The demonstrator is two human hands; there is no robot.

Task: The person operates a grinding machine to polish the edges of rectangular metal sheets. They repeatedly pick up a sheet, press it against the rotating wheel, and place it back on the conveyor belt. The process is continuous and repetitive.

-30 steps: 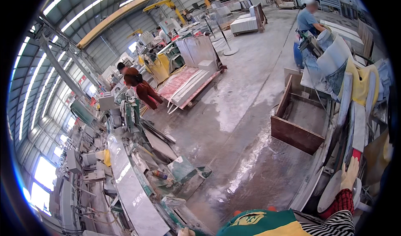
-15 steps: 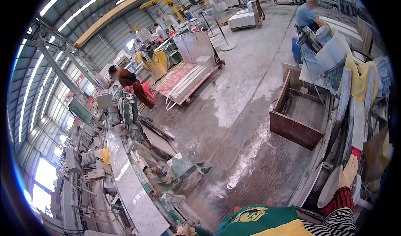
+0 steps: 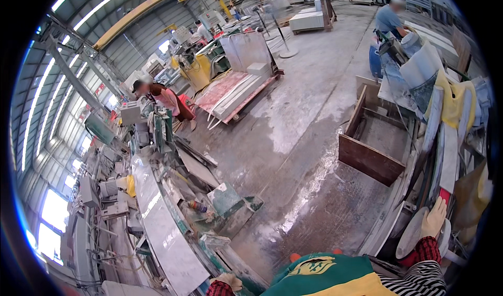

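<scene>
My right hand (image 3: 434,220), in a pale glove, lies with its fingers stretched out against a small red piece (image 3: 444,196) at the near end of a long pale strip (image 3: 448,159). Below that hand is a round grey disc (image 3: 412,234) on the right-hand machine. At the lower edge, my left hand (image 3: 228,281) is beside the near end of the left machine's green frame (image 3: 210,262); its fingers are too small and partly hidden to read. Left of it, a glossy white-grey stone slab (image 3: 170,243) lies along that machine.
Wet concrete floor (image 3: 309,191) runs between both machines. A brown open-topped wooden box (image 3: 371,159) stands near the right one. A person (image 3: 170,101) bends at the left machine; another (image 3: 390,18) works at far right. A red-topped pallet (image 3: 222,97) carries stone strips.
My left hand and its checked cuff have come further into view at the lower edge. My right hand stays by the red piece. The person at the left machine has bent and turned toward it.
</scene>
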